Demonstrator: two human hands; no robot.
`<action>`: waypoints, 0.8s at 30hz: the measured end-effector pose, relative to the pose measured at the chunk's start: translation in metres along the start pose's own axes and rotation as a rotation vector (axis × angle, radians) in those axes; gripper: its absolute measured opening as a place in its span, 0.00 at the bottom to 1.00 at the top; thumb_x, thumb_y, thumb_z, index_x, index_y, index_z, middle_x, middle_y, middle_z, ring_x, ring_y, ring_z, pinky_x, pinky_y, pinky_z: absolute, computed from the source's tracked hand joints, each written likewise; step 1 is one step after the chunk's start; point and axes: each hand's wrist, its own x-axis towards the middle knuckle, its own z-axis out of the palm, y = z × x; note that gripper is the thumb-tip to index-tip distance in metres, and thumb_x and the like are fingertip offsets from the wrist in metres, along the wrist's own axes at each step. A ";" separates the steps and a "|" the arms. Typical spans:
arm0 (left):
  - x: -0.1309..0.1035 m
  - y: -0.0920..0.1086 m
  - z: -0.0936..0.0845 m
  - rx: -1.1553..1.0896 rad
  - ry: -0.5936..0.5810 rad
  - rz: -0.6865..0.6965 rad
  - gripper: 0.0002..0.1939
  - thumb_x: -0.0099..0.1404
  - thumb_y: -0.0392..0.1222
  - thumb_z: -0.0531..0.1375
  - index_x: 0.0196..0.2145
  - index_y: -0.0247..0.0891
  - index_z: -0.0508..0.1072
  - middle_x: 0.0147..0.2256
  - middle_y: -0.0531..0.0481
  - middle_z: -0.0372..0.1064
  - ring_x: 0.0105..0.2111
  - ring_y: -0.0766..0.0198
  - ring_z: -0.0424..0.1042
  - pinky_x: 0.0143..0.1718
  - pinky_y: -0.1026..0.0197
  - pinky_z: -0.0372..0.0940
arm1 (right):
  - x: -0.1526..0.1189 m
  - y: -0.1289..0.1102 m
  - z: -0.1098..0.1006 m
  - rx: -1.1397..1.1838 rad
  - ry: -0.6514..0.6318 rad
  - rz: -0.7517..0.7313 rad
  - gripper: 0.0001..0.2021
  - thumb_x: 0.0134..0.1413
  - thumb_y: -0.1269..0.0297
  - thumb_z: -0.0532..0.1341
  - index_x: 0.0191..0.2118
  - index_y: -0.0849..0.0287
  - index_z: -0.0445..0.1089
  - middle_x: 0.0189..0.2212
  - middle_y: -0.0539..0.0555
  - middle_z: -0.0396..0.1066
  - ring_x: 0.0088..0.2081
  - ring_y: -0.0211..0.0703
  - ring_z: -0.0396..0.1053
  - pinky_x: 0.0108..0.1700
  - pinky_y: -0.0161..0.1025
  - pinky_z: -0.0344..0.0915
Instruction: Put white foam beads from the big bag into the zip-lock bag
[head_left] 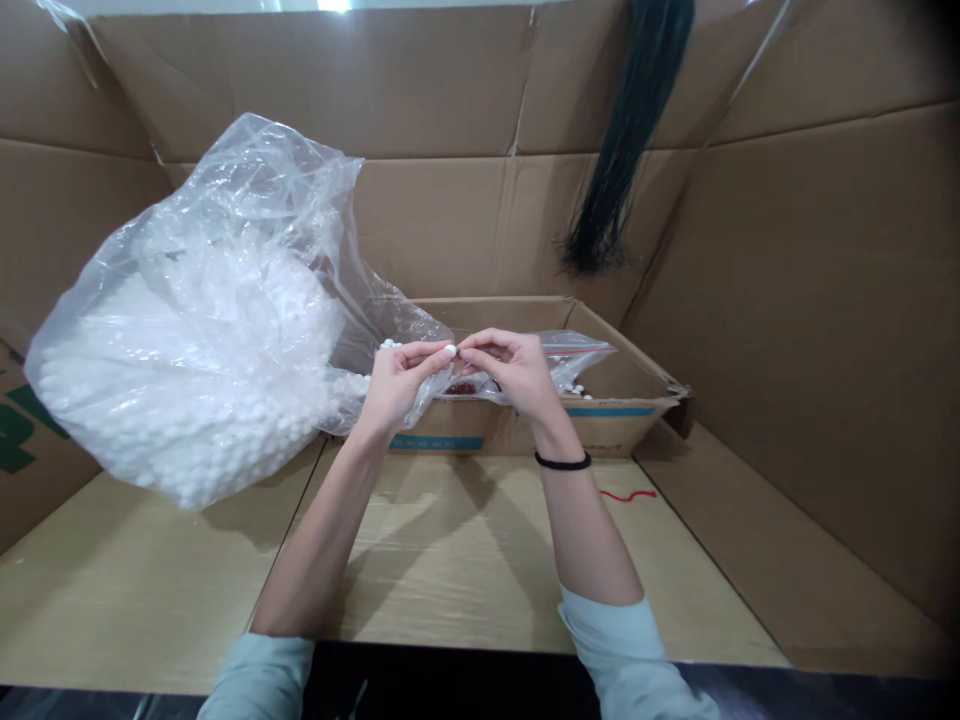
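Note:
Between the thumb and forefinger of my left hand is a small white ball. My right hand is pinched closed just to the right of it, its fingertips almost touching the ball; whatever they hold is too small to make out. Both hands are above the front of an open cardboard box. Below them in the box, small reddish-brown pieces show through clear plastic. A clear zip bag with a red seal line lies behind my right hand, near a few loose white balls.
A large clear plastic bag full of white balls stands at the left, its mouth reaching into the box. Dark thin strands hang at the back right. A red string lies on the wooden table. Tall cardboard walls surround the table.

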 end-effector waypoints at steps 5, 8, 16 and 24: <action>0.001 -0.001 -0.002 -0.028 -0.031 0.023 0.14 0.51 0.44 0.66 0.35 0.36 0.78 0.32 0.46 0.77 0.33 0.62 0.74 0.39 0.58 0.67 | 0.001 0.002 0.003 0.098 0.064 0.057 0.08 0.36 0.62 0.69 0.26 0.59 0.75 0.23 0.50 0.74 0.26 0.38 0.72 0.36 0.40 0.73; 0.001 -0.001 -0.002 -0.023 -0.034 0.036 0.14 0.51 0.44 0.66 0.35 0.36 0.78 0.33 0.46 0.77 0.34 0.61 0.74 0.39 0.58 0.67 | 0.001 0.002 0.005 0.116 0.096 0.063 0.08 0.35 0.63 0.69 0.26 0.58 0.75 0.24 0.50 0.75 0.27 0.39 0.73 0.36 0.40 0.74; 0.002 -0.001 -0.001 -0.004 -0.016 0.040 0.16 0.51 0.46 0.66 0.37 0.35 0.78 0.35 0.44 0.77 0.36 0.58 0.75 0.41 0.56 0.68 | 0.001 0.005 0.010 0.107 0.147 0.046 0.08 0.36 0.62 0.69 0.27 0.59 0.76 0.26 0.51 0.76 0.28 0.40 0.74 0.38 0.41 0.74; 0.001 0.002 0.000 -0.001 -0.015 0.041 0.17 0.51 0.46 0.66 0.37 0.34 0.78 0.36 0.44 0.77 0.37 0.58 0.75 0.44 0.55 0.67 | 0.001 0.003 0.014 0.118 0.191 0.032 0.06 0.35 0.65 0.69 0.25 0.59 0.76 0.25 0.50 0.76 0.27 0.40 0.74 0.35 0.40 0.74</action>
